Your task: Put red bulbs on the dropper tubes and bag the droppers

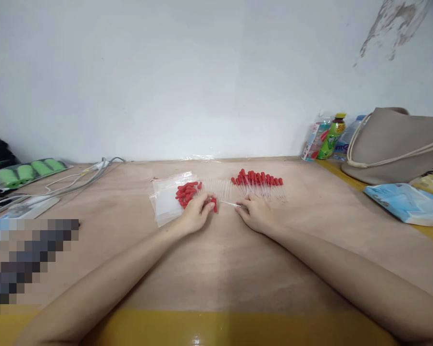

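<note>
My left hand (pixel 197 212) pinches a red rubber bulb (pixel 214 205) on the wooden table (pixel 216 259). My right hand (pixel 254 213) holds the other end of a thin clear glass tube (pixel 229 203) that runs into that bulb. A pile of loose red bulbs (pixel 186 191) lies just beyond my left hand, beside clear plastic bags (pixel 166 199). A row of bare glass tubes (pixel 218 188) lies behind both hands. Assembled droppers with red bulbs (pixel 259 183) lie in a row beyond my right hand.
A beige bag (pixel 393 144), drink bottles (pixel 330 137) and a blue packet (pixel 406 202) stand at the right. Green rolls in a packet (pixel 27 172), grey cables (pixel 82 180) and a blurred patch sit at the left. A white wall closes the back.
</note>
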Action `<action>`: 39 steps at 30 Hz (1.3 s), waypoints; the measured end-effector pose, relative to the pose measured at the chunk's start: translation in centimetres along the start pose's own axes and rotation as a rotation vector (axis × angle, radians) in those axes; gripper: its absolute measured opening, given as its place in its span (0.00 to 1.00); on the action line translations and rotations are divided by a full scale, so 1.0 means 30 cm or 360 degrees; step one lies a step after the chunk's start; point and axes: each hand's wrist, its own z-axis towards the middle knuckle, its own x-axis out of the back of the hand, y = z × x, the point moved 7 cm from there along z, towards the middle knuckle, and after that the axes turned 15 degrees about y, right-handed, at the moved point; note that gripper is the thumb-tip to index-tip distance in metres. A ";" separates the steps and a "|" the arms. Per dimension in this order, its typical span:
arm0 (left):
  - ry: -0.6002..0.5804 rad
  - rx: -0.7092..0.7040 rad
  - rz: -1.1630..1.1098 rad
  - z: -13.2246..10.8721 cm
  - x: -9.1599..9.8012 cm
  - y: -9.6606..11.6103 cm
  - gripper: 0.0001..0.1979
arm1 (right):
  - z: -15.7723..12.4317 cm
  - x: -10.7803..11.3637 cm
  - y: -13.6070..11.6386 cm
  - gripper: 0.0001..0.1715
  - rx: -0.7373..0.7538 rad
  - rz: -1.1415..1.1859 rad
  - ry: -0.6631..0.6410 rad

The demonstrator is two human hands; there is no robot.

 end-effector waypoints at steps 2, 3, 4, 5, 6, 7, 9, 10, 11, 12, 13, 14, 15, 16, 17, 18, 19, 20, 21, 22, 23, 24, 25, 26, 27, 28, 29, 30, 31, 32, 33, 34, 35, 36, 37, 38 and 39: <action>-0.0057 0.0047 -0.0181 -0.043 -0.017 -0.005 0.09 | 0.001 0.000 0.000 0.10 0.0021 0.0050 0.0011; -0.0070 0.0065 -0.0217 -0.056 -0.021 -0.007 0.08 | -0.001 0.003 -0.001 0.10 0.0040 0.0071 0.0025; -0.0074 0.0076 -0.0218 -0.066 -0.022 -0.009 0.08 | -0.004 0.007 -0.001 0.09 0.0061 0.0087 0.0039; -0.0066 0.0080 -0.0186 -0.072 -0.019 -0.009 0.08 | -0.007 0.011 -0.001 0.09 0.0078 0.0100 0.0052; -0.0055 0.0075 -0.0134 -0.076 -0.015 -0.007 0.09 | -0.011 0.014 -0.001 0.09 0.0091 0.0116 0.0064; -0.0042 0.0062 -0.0076 -0.078 -0.010 -0.001 0.09 | -0.014 0.017 0.000 0.09 0.0102 0.0132 0.0075; -0.0017 0.0017 0.0030 -0.080 -0.003 0.015 0.11 | -0.018 0.020 -0.001 0.10 0.0133 0.0165 0.0086; 0.0004 -0.0003 0.0084 -0.079 -0.002 0.022 0.13 | -0.019 0.019 -0.003 0.11 0.0154 0.0177 0.0087; 0.0037 -0.0019 0.0141 -0.077 -0.001 0.026 0.14 | -0.019 0.017 -0.006 0.12 0.0180 0.0184 0.0085; 0.0073 -0.0030 0.0200 -0.074 -0.001 0.028 0.16 | -0.018 0.013 -0.010 0.11 0.0202 0.0188 0.0079; 0.0109 -0.0036 0.0257 -0.070 -0.003 0.027 0.17 | -0.017 0.010 -0.013 0.10 0.0215 0.0191 0.0074; 0.0131 -0.0040 0.0305 -0.066 -0.007 0.024 0.16 | -0.016 0.006 -0.015 0.10 0.0216 0.0193 0.0070; 0.0136 -0.0046 0.0343 -0.061 -0.014 0.020 0.13 | -0.015 0.004 -0.016 0.09 0.0215 0.0192 0.0068; 0.0123 -0.0057 0.0368 -0.057 -0.022 0.015 0.10 | -0.014 0.002 -0.019 0.09 0.0214 0.0189 0.0071; 0.0107 -0.0071 0.0382 -0.054 -0.030 0.012 0.08 | -0.014 0.003 -0.021 0.09 0.0217 0.0185 0.0079; 0.0101 -0.0087 0.0388 -0.051 -0.034 0.009 0.07 | -0.014 0.007 -0.025 0.09 0.0226 0.0183 0.0095; 0.0110 -0.0101 0.0388 -0.048 -0.034 0.008 0.06 | -0.015 0.013 -0.030 0.08 0.0238 0.0189 0.0117; 0.0130 -0.0112 0.0381 -0.046 -0.032 0.007 0.06 | -0.016 0.020 -0.034 0.08 0.0245 0.0203 0.0142; 0.0159 -0.0117 0.0365 -0.046 -0.026 0.007 0.05 | -0.017 0.030 -0.037 0.07 0.0243 0.0227 0.0170; 0.0189 -0.0116 0.0341 -0.046 -0.020 0.006 0.05 | -0.019 0.040 -0.040 0.06 0.0235 0.0259 0.0194; 0.0211 -0.0110 0.0308 -0.047 -0.015 0.005 0.04 | -0.021 0.049 -0.044 0.06 0.0226 0.0298 0.0208; 0.0221 -0.0101 0.0269 -0.049 -0.012 0.004 0.04 | -0.023 0.055 -0.048 0.06 0.0223 0.0338 0.0213; 0.0223 -0.0092 0.0228 -0.052 -0.010 0.004 0.04 | -0.026 0.060 -0.053 0.05 0.0225 0.0374 0.0207; 0.0222 -0.0087 0.0192 -0.054 -0.009 0.003 0.04 | -0.029 0.063 -0.058 0.05 0.0230 0.0404 0.0198; 0.0219 -0.0086 0.0164 -0.057 -0.009 0.004 0.04 | -0.031 0.064 -0.064 0.05 0.0236 0.0424 0.0185; 0.0217 -0.0090 0.0142 -0.059 -0.009 0.004 0.04 | -0.033 0.064 -0.068 0.04 0.0243 0.0436 0.0169; 0.0220 -0.0092 0.0125 -0.061 -0.010 0.005 0.04 | -0.035 0.063 -0.073 0.04 0.0253 0.0443 0.0155; 0.0226 -0.0093 0.0111 -0.063 -0.009 0.006 0.04 | -0.036 0.061 -0.077 0.04 0.0266 0.0448 0.0141; 0.0232 -0.0089 0.0093 -0.064 -0.009 0.006 0.05 | -0.037 0.060 -0.080 0.04 0.0282 0.0455 0.0129; 0.0234 -0.0084 0.0069 -0.064 -0.010 0.006 0.05 | -0.037 0.058 -0.083 0.04 0.0299 0.0464 0.0119; 0.0234 -0.0082 0.0040 -0.065 -0.010 0.007 0.06 | -0.038 0.058 -0.085 0.04 0.0316 0.0477 0.0115; 0.0235 -0.0086 0.0016 -0.065 -0.009 0.008 0.06 | -0.037 0.059 -0.085 0.04 0.0330 0.0491 0.0119; 0.0234 -0.0099 0.0007 -0.064 -0.009 0.010 0.07 | -0.037 0.060 -0.084 0.04 0.0344 0.0508 0.0126; 0.0230 -0.0116 0.0015 -0.063 -0.008 0.013 0.08 | -0.037 0.060 -0.083 0.05 0.0358 0.0523 0.0129; 0.0229 -0.0137 0.0038 -0.062 -0.007 0.014 0.08 | -0.038 0.059 -0.082 0.05 0.0375 0.0538 0.0128; 0.0228 -0.0158 0.0067 -0.061 -0.006 0.016 0.07 | -0.039 0.058 -0.081 0.06 0.0394 0.0552 0.0127; 0.0226 -0.0176 0.0091 -0.061 -0.005 0.016 0.07 | -0.040 0.057 -0.080 0.07 0.0412 0.0565 0.0122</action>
